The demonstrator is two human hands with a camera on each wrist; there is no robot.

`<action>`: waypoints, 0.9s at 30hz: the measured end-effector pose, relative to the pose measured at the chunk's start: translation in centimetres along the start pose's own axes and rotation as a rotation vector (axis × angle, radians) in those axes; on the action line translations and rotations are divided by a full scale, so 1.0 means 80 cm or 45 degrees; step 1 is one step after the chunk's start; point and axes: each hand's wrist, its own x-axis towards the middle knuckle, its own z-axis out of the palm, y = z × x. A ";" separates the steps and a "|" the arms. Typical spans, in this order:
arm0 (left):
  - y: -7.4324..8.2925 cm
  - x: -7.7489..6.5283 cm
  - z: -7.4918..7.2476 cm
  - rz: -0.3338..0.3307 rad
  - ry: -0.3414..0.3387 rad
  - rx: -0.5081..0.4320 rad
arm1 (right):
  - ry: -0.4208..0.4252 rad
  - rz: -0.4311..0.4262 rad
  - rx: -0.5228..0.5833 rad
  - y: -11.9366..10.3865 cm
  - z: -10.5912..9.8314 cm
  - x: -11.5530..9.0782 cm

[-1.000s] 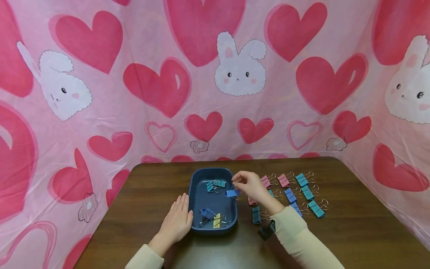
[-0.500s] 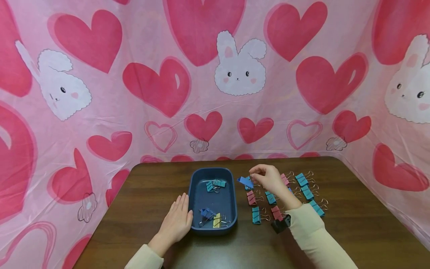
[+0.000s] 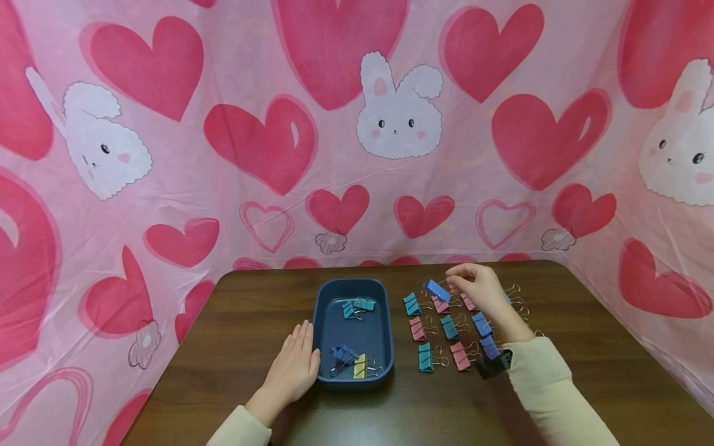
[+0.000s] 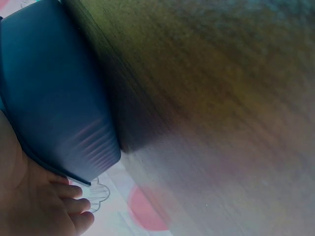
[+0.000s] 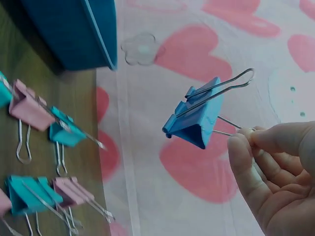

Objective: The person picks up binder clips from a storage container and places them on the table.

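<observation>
Between thumb and index finger, my right hand (image 3: 478, 291) pinches a wire handle of a blue binder clip (image 5: 197, 115). In the head view that clip (image 3: 437, 290) hangs over the back of the rows of clips on the right. My left hand (image 3: 294, 362) lies with straight fingers along the left side of a dark blue tray (image 3: 388, 347). In the left wrist view its fingers show by the tray's rim (image 4: 54, 169). Inside the tray lie teal clips (image 3: 357, 306) at the back, with a blue clip (image 3: 344, 354) and a yellow clip (image 3: 361, 366) near the front.
Right of the tray, rows of binder clips stand on the brown table (image 3: 234, 347): teal (image 3: 426, 357), pink (image 3: 460, 356) and blue (image 3: 482, 324) ones. My right forearm covers part of the rightmost column. A pink cloth (image 3: 390, 210) with hearts and rabbits hangs behind the table.
My right hand has carried the blue binder clip from over the tray's right rim to the right and back, above the rows. The left hand and the tray have stayed put.
</observation>
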 end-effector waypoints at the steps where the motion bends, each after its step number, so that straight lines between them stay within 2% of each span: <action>1: 0.000 0.000 0.000 0.001 0.000 -0.002 | 0.014 0.004 -0.003 0.001 -0.005 -0.001; 7: 0.000 0.000 -0.001 0.006 0.004 -0.001 | 0.110 0.065 0.007 0.006 -0.034 -0.007; 13: 0.000 0.000 -0.001 0.003 -0.001 -0.006 | 0.207 0.078 0.041 0.030 -0.063 -0.012; 14: 0.000 0.000 0.000 -0.001 -0.004 -0.003 | 0.225 0.078 0.054 0.035 -0.067 -0.012; 15: 0.000 0.000 0.000 -0.002 -0.003 -0.005 | 0.231 0.049 0.123 0.047 -0.073 -0.011; 21: -0.001 0.000 0.000 -0.001 0.005 -0.005 | 0.303 0.079 0.233 0.070 -0.097 -0.017; 22: -0.001 0.000 0.000 -0.002 0.004 -0.005 | 0.323 0.121 0.184 0.065 -0.100 -0.020; 27: 0.000 0.000 -0.001 -0.001 0.001 -0.006 | 0.346 0.212 0.209 0.085 -0.118 -0.027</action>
